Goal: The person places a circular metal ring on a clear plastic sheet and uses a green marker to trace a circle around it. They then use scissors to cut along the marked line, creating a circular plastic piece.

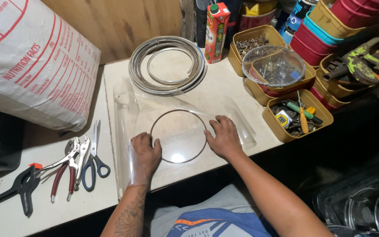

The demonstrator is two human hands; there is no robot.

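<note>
A thin metal ring (178, 111) lies flat on a clear plastic sheet (128, 101) spread over the white table (44, 153). My left hand (145, 151) rests under the sheet's curled left edge with its fingers curled at the ring's left side. Pressed flat on the sheet, my right hand (224, 137) touches the ring's right side with fingers apart. Neither hand lifts anything.
A coil of metal strip (167, 66) lies behind the sheet. Scissors (94, 153), pliers (69, 169) and a black clamp (20, 186) lie at the left below a large white sack (31, 61). A juice carton (216, 30) and tubs of hardware (294, 114) stand at right.
</note>
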